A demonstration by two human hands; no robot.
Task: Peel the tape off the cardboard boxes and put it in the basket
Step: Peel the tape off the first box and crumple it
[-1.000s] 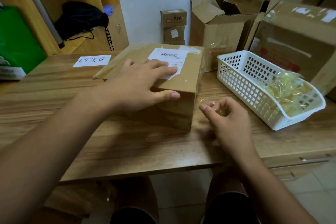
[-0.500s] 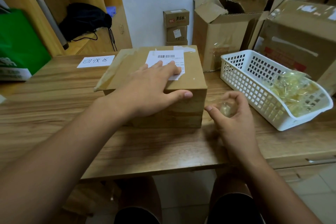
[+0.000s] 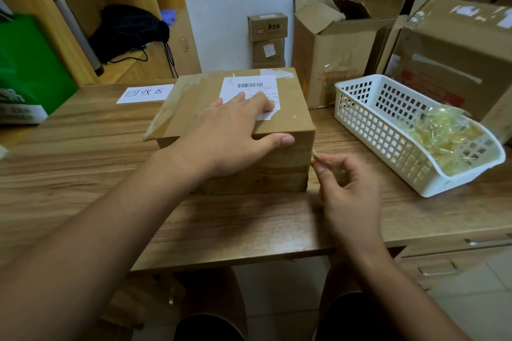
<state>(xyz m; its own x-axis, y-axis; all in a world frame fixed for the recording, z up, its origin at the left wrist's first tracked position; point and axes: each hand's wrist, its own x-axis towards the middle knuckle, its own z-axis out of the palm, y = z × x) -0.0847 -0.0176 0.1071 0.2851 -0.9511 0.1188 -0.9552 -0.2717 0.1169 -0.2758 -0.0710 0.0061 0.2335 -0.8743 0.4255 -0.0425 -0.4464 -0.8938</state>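
We note the left hand (image 3: 230, 135) laid flat on top of the cardboard box (image 3: 277, 174) at the middle of the bench (image 3: 83, 174) — fingers straight across the white shipping label (image 3: 249, 88), thumb over the front top edge. The right hand (image 3: 346, 188) is at the box's 4 o'clock corner with its fingers curled, thumb and forefinger pinching a clear tape strip (image 3: 322, 158) just beside the near right edge. We cannot tell whether the strip is attached to the cardboard. A pale tape band (image 3: 171, 108) runs along the box's left top edge. At 3 o'clock from the box, apart from it, stands the white basket (image 3: 360, 124), and a yellowish wad of peeled tape (image 3: 440, 133) fills its near right end. A paper sign (image 3: 145, 93) lies at 10 o'clock and a green bag (image 3: 27, 69) at 9 o'clock — larger cartons (image 3: 340, 58) stand at 1 to 2 o'clock.
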